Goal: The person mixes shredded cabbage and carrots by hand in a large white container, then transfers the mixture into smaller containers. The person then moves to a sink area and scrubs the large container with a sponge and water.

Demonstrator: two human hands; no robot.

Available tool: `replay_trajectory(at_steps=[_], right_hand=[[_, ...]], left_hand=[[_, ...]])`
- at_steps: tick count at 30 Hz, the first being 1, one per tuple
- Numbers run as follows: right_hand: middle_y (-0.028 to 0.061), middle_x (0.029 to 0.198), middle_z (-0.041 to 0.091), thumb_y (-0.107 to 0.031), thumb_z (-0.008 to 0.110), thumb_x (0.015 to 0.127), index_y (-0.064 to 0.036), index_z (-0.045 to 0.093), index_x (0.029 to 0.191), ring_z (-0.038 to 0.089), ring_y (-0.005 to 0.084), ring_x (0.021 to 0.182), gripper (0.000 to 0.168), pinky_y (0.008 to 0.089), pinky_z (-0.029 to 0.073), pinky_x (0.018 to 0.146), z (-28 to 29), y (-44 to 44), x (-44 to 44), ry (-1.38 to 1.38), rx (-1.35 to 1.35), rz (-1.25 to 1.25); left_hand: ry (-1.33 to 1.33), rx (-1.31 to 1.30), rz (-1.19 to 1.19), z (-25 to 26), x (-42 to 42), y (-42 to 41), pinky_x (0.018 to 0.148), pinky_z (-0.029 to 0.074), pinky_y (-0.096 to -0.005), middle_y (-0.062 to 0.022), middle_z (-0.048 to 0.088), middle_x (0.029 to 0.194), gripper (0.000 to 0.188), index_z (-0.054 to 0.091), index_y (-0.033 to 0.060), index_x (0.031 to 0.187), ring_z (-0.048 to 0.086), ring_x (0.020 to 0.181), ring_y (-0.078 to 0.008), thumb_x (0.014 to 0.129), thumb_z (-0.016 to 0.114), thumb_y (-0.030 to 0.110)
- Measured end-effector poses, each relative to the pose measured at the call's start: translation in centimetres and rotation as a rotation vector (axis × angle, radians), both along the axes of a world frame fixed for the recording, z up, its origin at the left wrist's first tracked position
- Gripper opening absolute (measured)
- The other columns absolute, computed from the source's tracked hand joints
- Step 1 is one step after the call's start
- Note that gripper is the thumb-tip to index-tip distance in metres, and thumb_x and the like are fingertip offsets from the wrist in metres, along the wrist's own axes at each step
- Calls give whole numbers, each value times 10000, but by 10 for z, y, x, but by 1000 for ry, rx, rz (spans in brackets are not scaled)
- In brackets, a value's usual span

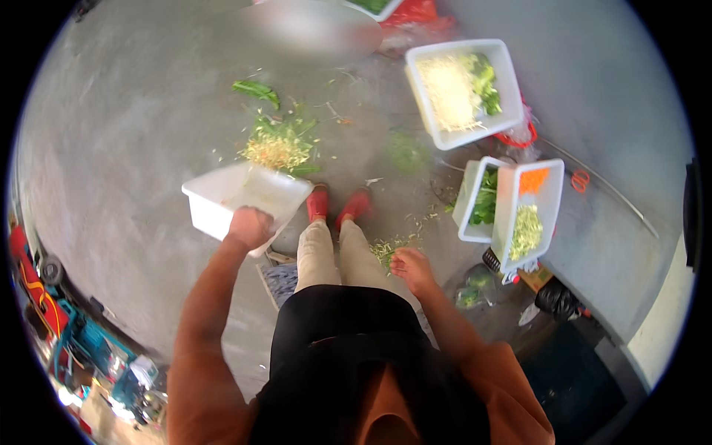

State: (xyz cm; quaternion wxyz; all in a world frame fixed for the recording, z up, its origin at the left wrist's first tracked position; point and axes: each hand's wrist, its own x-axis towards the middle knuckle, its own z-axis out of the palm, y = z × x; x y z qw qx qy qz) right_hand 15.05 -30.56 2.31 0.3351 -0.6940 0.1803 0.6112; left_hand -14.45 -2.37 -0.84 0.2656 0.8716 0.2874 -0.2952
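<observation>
My left hand (251, 227) grips the near rim of a white plastic bin (208, 214), which is tilted over the floor beside my red shoes. Inside, the bin shows only a few small specks. Just beyond it lies a heap of shredded vegetable scraps (278, 147), with a green leaf (257, 92) farther off. My right hand (410, 268) is held in front of my right thigh, its fingers curled; whether anything is between them is not clear. Pale green shreds (384, 249) show on the floor near its fingertips.
At the right stand a white bin with pale shreds and green vegetables (413, 89), a bin of leafy greens (464, 222) and a bin of orange and light green shreds (503, 222). Orange-handled scissors (580, 181) lie beyond them. A black bag (556, 299) sits lower right, near a wall.
</observation>
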Motion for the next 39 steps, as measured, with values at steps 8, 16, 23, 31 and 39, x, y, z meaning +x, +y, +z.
replay_trajectory(at_steps=[8,16,23,31,39], right_hand=[[56,860,610,-168,595,859,-71,571,972,595,164,716,151,312,511,665,-4,-3,-10,-12,-30,-7],[52,847,605,-204,602,866,-69,565,974,593,159,720,177,307,506,650,-9,7,-11,28,81,-13],[80,959,620,-327,609,862,-65,550,1063,614,187,808,336,323,504,701,-30,83,8,-29,137,-53],[151,1394,365,-630,398,868,-68,313,1388,370,279,1249,770,500,257,1031,-42,224,-60,126,473,-18],[175,1514,80,-800,284,771,-105,48,1464,94,281,1397,1009,543,71,1085,-1,331,-159,570,874,-21]], left_hand=[[-19,-9,103,12,-16,-7,633,479,-398,-114,633,681,218,636,110,641,616,667,-303,723,610,309],[-390,4,1131,43,-79,43,479,345,-307,-10,468,538,305,578,17,623,443,530,-111,776,686,257],[-980,-495,1894,108,-169,48,861,483,-355,-147,577,1155,420,474,-44,1234,589,999,-226,941,453,256],[-775,-241,1826,157,-259,-58,938,441,-453,-179,492,1269,494,411,-20,1288,503,1120,-324,955,377,344],[-708,-92,1903,126,-215,-80,904,460,-430,-178,506,1243,484,422,-27,1274,518,1088,-310,944,404,326]])
